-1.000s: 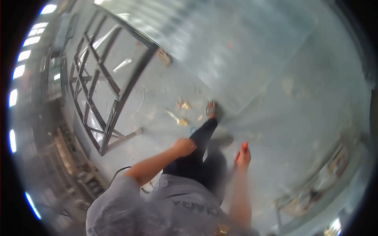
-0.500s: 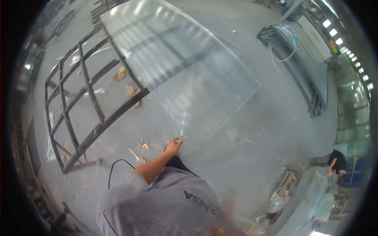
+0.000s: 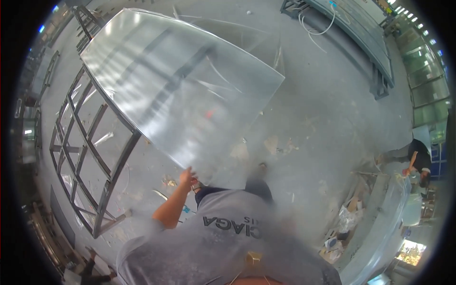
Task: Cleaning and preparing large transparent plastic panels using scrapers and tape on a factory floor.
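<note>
A large clear glass sheet [image 3: 209,99] reaches from the far left toward me and partly overlies a dark metal grid frame [image 3: 115,176]. Dark bars show through the sheet, and a small red spot shows near its middle. My left hand [image 3: 188,177] is at the sheet's nearest corner, fingers curled against the edge there. My right hand is out of view. Thin transparent film [image 3: 278,56] rises beyond the sheet's far right edge.
Scraps and debris [image 3: 168,181] lie on the grey floor left of my legs. At the far right stands a long metal rack [image 3: 354,35] with a pale hose. A bent-over person [image 3: 419,156] is at the right, near a debris-filled trough [image 3: 349,213].
My view has swung, so the frame and sheet appear farther left. My left hand's spread fingers are now curled at the sheet's corner. More of my legs shows.
</note>
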### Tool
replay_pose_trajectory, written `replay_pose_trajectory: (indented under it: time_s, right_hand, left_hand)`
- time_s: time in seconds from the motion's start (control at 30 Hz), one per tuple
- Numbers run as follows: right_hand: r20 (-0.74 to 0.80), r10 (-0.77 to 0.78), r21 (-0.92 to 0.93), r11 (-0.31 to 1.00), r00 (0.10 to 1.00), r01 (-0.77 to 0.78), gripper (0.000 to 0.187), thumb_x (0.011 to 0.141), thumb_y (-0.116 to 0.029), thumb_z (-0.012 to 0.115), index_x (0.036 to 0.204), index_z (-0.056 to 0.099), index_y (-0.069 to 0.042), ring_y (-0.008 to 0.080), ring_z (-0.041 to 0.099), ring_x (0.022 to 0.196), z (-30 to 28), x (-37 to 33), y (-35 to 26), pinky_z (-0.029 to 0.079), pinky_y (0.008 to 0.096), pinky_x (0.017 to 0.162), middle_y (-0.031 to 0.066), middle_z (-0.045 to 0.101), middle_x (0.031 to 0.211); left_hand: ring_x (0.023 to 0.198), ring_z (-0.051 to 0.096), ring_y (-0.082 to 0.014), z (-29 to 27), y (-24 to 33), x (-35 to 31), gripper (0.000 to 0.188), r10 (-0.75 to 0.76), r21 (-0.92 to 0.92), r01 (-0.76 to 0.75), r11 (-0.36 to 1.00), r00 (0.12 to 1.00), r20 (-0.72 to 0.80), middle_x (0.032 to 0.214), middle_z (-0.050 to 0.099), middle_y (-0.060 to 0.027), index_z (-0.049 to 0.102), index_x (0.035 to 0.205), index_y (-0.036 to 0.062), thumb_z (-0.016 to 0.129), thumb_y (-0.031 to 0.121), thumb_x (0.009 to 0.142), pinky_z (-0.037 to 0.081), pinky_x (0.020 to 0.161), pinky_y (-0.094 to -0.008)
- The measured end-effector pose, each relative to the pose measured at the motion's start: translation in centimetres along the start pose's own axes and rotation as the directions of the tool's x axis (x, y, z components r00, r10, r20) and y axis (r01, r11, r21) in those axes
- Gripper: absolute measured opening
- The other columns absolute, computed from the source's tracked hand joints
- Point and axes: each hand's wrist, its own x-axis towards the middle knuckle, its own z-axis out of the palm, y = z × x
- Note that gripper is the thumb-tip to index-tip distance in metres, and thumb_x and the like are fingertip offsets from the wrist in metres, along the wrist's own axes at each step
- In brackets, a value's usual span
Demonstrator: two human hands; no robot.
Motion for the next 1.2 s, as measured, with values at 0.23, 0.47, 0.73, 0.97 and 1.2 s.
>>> replay_pose_trajectory:
  time_s: [0.23,0.47,0.73,0.97,1.2]
  right_hand:
    - [0.182,-0.412,-0.49,0.749,0.893,0.446,0.018,0.087,-0.021,0.062,0.091,0.068,-0.004,0.0182,0.056,0.044,6.4,2.8,-34.7,0.04,0.0334,0.037,0.0086,0.066,0.073]
    - [0.314,-0.504,-0.507,0.628,0.805,0.591,0.02,0.091,-0.024,0.066,0.097,0.068,-0.005,0.0145,0.051,0.044,15.6,6.5,-51.3,0.037,0.0296,0.038,0.0072,0.065,0.072]
    - [0.408,-0.501,-0.476,0.597,0.763,0.646,0.024,0.095,-0.026,0.062,0.109,0.066,-0.007,0.0117,0.048,0.043,21.6,6.2,-58.0,0.038,0.0267,0.041,0.0013,0.054,0.064]
    - [0.69,-0.302,-0.61,0.247,0.658,0.753,0.039,0.101,-0.038,0.054,0.13,0.063,-0.014,0.0241,0.069,0.079,29.2,5.3,-67.5,0.052,0.0364,0.068,0.0087,0.071,0.092]
    - [0.898,-0.04,-0.441,-0.08,0.439,0.894,0.042,0.103,-0.043,0.048,0.134,0.061,-0.018,0.0316,0.068,0.09,38.6,9.3,-74.6,0.052,0.0389,0.081,0.0127,0.072,0.096]
  left_hand:
    - [0.126,0.051,-0.038,5.5,-1.5,-0.8,0.069,0.287,0.353,-0.096,0.931,0.79,-0.541,0.138,0.054,-0.0225,0.043,0.14,-0.0061,0.068,0.031,0.087,0.04,0.107,-0.0457]
    - [0.138,0.04,-0.0393,19.4,4.8,-7.0,0.069,0.692,0.761,-0.242,0.601,0.634,-0.345,0.146,0.046,-0.0245,0.044,0.143,-0.0017,0.07,0.024,0.085,0.032,0.116,-0.0458]
    - [0.144,0.032,-0.0402,36.5,19.7,2.6,0.069,0.866,0.846,-0.444,0.296,0.498,-0.042,0.154,0.036,-0.0211,0.041,0.148,0.0139,0.068,0.032,0.087,0.028,0.117,-0.0496]
    - [0.151,0.015,-0.0399,41.9,31.2,10.3,0.075,0.695,0.759,-0.101,0.643,0.493,-0.523,0.163,0.02,-0.0186,0.032,0.155,0.0135,0.057,0.047,0.093,0.013,0.122,-0.0514]
    - [0.151,0.017,-0.038,42.2,29.1,12.6,0.074,0.686,0.726,0.054,0.686,0.285,-0.67,0.162,0.023,-0.0188,0.033,0.155,0.0141,0.046,0.058,0.097,0.011,0.123,-0.0489]
